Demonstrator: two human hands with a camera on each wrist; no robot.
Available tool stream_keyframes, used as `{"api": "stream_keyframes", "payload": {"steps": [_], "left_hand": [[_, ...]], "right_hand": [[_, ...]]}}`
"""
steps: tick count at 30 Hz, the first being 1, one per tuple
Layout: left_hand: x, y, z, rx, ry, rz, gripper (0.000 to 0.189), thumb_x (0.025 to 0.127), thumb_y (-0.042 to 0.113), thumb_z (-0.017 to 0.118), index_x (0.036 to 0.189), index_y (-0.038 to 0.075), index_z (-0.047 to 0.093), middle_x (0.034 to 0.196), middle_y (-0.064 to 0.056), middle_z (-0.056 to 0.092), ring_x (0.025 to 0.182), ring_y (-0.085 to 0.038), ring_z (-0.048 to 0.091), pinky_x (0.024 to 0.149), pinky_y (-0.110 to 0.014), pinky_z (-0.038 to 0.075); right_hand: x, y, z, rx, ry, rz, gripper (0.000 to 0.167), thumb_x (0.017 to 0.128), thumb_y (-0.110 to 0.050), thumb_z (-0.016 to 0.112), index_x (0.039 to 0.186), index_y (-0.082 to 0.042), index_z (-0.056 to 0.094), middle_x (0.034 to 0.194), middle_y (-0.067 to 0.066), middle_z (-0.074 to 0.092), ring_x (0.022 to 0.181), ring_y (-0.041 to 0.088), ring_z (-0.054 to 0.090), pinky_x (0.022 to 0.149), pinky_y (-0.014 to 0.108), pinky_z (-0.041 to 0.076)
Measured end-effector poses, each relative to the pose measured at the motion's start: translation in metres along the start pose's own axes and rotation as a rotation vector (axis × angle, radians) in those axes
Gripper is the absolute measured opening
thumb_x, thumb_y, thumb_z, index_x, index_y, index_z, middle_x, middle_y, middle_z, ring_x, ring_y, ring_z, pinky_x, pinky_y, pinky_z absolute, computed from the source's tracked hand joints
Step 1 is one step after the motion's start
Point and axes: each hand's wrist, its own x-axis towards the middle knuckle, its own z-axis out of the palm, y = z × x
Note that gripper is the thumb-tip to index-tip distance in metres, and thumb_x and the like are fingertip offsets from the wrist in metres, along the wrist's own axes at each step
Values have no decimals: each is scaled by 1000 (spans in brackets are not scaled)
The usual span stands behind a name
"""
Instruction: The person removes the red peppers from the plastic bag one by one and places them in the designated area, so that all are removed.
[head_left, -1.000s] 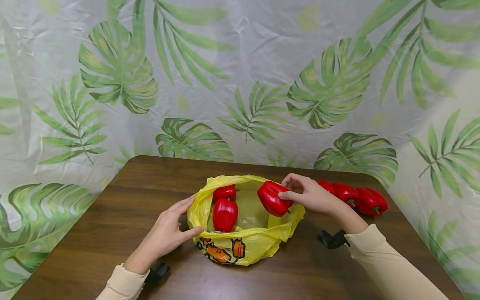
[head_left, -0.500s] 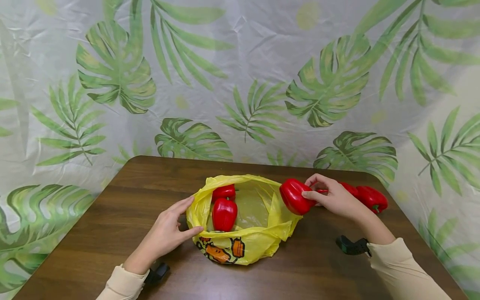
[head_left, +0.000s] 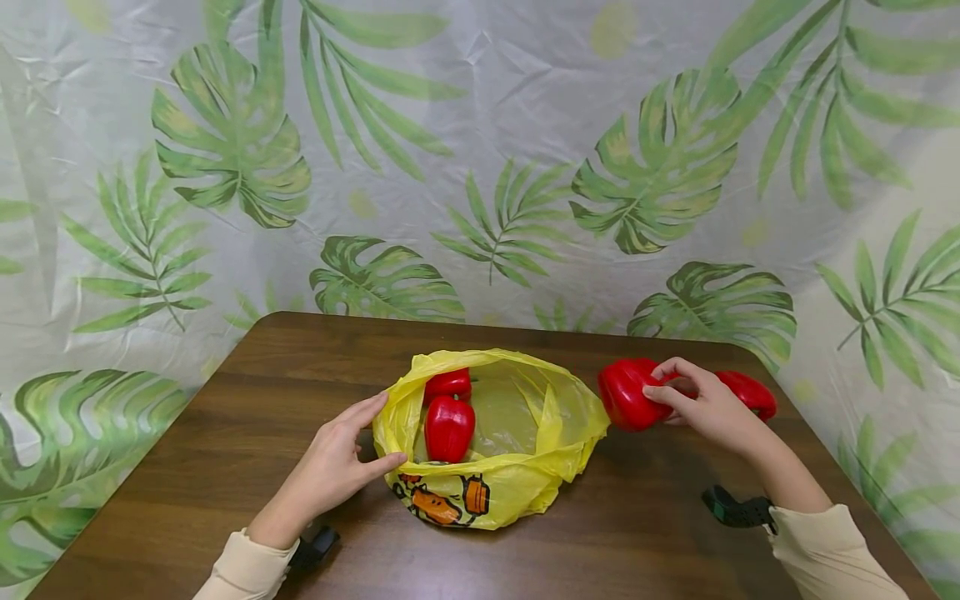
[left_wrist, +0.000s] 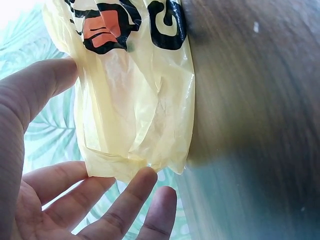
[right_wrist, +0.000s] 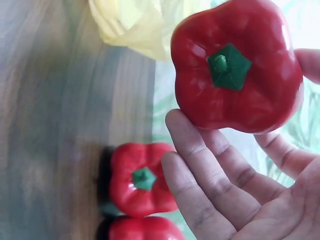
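A yellow plastic bag (head_left: 517, 492) with a printed orange-and-black design stands with its mouth wide on the table. Inside its left part sit two red bell peppers, one in front (head_left: 450, 429) and one behind (head_left: 447, 385). My left hand (head_left: 330, 458) touches the bag's left side, fingers spread and thumb at the near rim. In the left wrist view the fingertips (left_wrist: 147, 175) lie against the yellow plastic. My right hand (head_left: 701, 404) pinches another red bell pepper (head_left: 628, 396), held just right of the bag; its green stem end faces the right wrist camera.
More red bell peppers stand in a row at the table's right, one visible past my right hand (head_left: 748, 393). The right wrist view shows two of them, one nearer the fingers (right_wrist: 137, 192). Behind the brown wooden table (head_left: 247, 400) hangs a leaf-patterned curtain (head_left: 525, 125).
My right hand has carried the held bell pepper rightward, from over the bag's mouth to beside its right edge. My left hand and the two peppers in the bag stay put.
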Motion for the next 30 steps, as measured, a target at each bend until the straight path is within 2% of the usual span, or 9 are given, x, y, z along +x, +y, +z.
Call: {"api": "stream_keyframes", "payload": {"steps": [5, 13, 17, 24, 30], "left_hand": [[0, -1, 1, 0, -3, -5, 87, 87, 33, 92, 158, 3, 52, 161, -19, 55, 118, -29, 67, 68, -21, 55], [-1, 0, 0, -3, -6, -9, 87, 87, 33, 92, 159, 3, 52, 161, -19, 54, 120, -30, 67, 68, -21, 55], [-1, 0, 0, -5, -3, -3, 86, 87, 33, 92, 158, 3, 52, 161, -19, 54, 120, -30, 67, 68, -21, 55], [0, 0, -1, -1, 0, 0, 87, 87, 33, 92, 158, 3, 52, 161, -19, 55, 123, -32, 68, 70, -23, 58], [0, 1, -1, 6, -5, -5, 87, 88, 34, 91, 159, 3, 52, 161, -19, 55, 127, -35, 67, 73, -26, 60]], "right_hand": [[-5, 13, 1, 4, 18, 18, 35, 110, -29, 61, 130, -2, 53, 118, 19, 73, 83, 24, 76, 80, 37, 67], [-13, 26, 0, 31, 34, 89, 43, 111, -34, 58, 134, 2, 51, 121, 23, 72, 82, 25, 77, 79, 36, 67], [-18, 31, 0, 48, 38, 140, 45, 110, -39, 59, 132, 0, 51, 115, 17, 72, 81, 27, 77, 78, 35, 67], [-23, 41, 0, 104, 27, 193, 48, 111, -40, 58, 133, 2, 51, 113, 13, 74, 81, 27, 78, 79, 35, 67], [-30, 48, 2, 89, 10, 219, 49, 112, -40, 55, 134, 4, 51, 114, 11, 75, 82, 26, 79, 79, 34, 66]]}}
